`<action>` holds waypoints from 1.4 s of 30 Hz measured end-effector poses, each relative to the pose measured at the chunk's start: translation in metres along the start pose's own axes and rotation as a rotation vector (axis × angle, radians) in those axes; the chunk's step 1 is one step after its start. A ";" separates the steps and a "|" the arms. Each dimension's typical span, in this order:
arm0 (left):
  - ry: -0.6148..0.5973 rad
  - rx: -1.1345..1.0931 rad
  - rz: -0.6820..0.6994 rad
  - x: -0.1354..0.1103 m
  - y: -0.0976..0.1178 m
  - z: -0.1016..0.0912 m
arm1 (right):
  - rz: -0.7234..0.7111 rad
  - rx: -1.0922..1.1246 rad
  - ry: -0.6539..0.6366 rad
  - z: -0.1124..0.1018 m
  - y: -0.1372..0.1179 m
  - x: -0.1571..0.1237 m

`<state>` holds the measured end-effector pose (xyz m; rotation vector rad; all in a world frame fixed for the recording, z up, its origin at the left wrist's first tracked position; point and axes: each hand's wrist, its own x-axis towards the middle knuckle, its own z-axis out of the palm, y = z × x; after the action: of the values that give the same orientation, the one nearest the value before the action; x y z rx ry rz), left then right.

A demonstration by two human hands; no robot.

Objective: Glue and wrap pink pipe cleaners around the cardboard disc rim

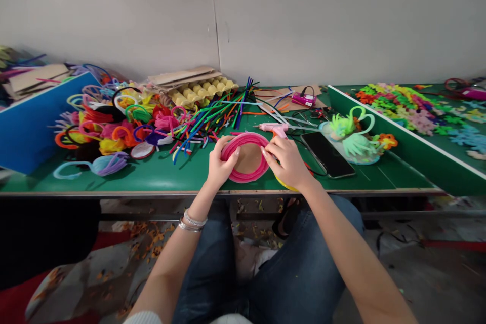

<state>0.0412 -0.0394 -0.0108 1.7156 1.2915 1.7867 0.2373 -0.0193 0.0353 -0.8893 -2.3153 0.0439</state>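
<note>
Between my hands is a round brown cardboard disc with a pink pipe-cleaner ring (246,178) around its border, held near the table's front edge. My left hand (222,159) grips the ring's left side, thumb on top. My right hand (286,162) pinches the ring's right side with its fingertips. Just behind my right hand lies a pink glue gun (274,127). Part of a yellow object (285,185) shows under my right hand; its kind is hidden. To the right rests a black phone (328,154).
Loose pipe cleaners (216,114) and a heap of fuzzy swan-like shapes (114,121) spread to the left. An egg carton (205,92) stands at the back. Green fuzzy swans (357,144) sit right, before a green divider (402,144). A blue board (41,124) stands far left.
</note>
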 end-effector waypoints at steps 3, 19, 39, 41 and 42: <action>-0.005 -0.011 0.008 0.000 0.001 0.001 | 0.014 0.028 -0.018 0.000 0.000 0.001; -0.005 -0.032 0.010 0.000 0.000 0.001 | 0.028 0.092 -0.068 -0.003 0.005 0.002; 0.004 -0.039 -0.015 0.000 -0.001 0.001 | 0.263 0.232 0.048 0.001 0.007 -0.003; 0.003 -0.042 -0.016 0.001 0.000 0.001 | 0.267 0.212 0.035 0.002 0.007 -0.003; 0.004 -0.040 -0.017 0.001 0.000 0.002 | 0.258 0.197 0.020 0.001 0.006 -0.003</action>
<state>0.0425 -0.0384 -0.0107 1.6754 1.2597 1.7954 0.2417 -0.0158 0.0312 -1.0728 -2.1208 0.3642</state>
